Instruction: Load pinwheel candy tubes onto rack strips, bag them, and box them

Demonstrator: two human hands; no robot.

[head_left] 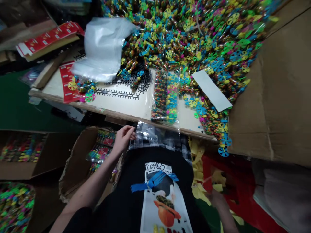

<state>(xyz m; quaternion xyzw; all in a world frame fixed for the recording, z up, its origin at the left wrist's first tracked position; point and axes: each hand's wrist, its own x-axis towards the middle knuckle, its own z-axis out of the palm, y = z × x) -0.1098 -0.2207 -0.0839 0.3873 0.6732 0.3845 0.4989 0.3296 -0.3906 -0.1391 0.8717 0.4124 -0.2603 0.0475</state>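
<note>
At the table's front edge, my left hand (pixel 125 136) pinches the left edge of a clear plastic bag (pixel 155 131). The bag's upper part lies on the table with rows of small candy-filled tubes (pixel 164 97) bearing colored wheels, and its open end hangs over my lap. Low on the right, beside my body, my right hand (pixel 213 197) is blurred by motion above yellow paper pieces; its fingers cannot be made out. A white card strip (pixel 212 90) rests on the toy pile to the right of the bag.
A large heap of wheel-topped candy tubes (pixel 194 42) covers the back. Clear bags (pixel 104 48) and a red card (pixel 69 82) lie at left, near black plastic strips (pixel 118 94). Cardboard boxes (pixel 77 165) stand below left; a carton (pixel 279 87) rises at right.
</note>
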